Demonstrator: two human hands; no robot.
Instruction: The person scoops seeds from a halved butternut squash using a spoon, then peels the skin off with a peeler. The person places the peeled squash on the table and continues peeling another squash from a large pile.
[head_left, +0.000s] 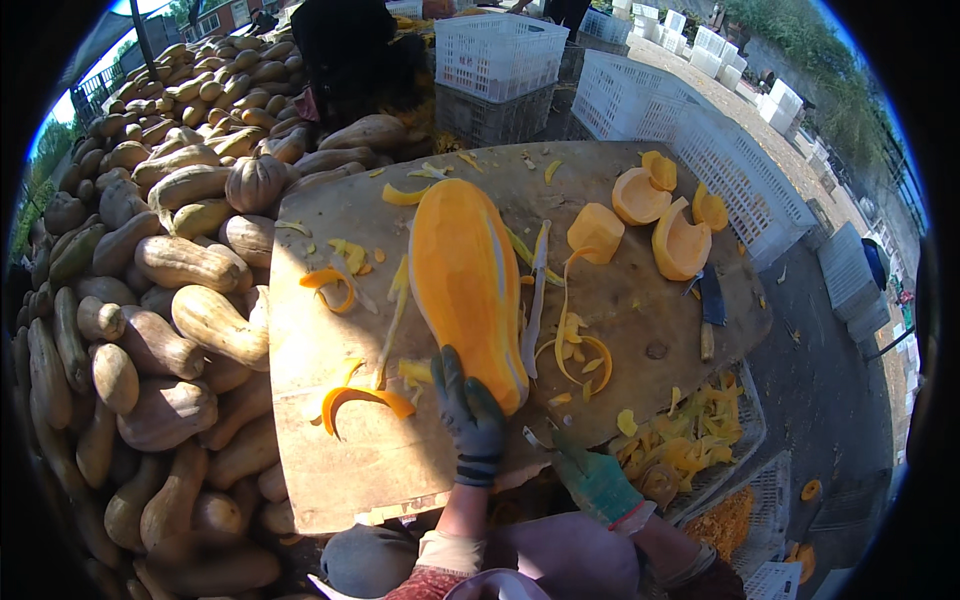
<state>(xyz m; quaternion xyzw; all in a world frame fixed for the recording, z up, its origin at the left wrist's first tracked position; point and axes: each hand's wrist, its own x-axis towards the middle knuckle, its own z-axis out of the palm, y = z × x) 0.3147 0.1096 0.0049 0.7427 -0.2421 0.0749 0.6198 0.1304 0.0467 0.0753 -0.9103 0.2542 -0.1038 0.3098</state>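
Observation:
A large, mostly peeled orange squash (465, 277) lies lengthwise on a wooden board (600, 322), with narrow pale strips of skin along its right side. My left hand (469, 420), in a grey and dark glove, grips its near end, thumb and fingers spread over the flesh. Just right of that end, my right hand (592, 472) in a green glove holds a small metal-headed peeler (536, 439), apart from the squash; its handle is hidden by the fingers. Curled peels (367, 401) and a long thin peel (537, 300) lie around the squash.
Hollowed squash pieces (681, 240) and a knife (712, 300) lie at the board's right. Unpeeled squashes (187, 262) heap up on the left. White plastic crates (499, 56) stand behind; a crate of peels (690, 442) sits low right. Another person (349, 67) is beyond the board.

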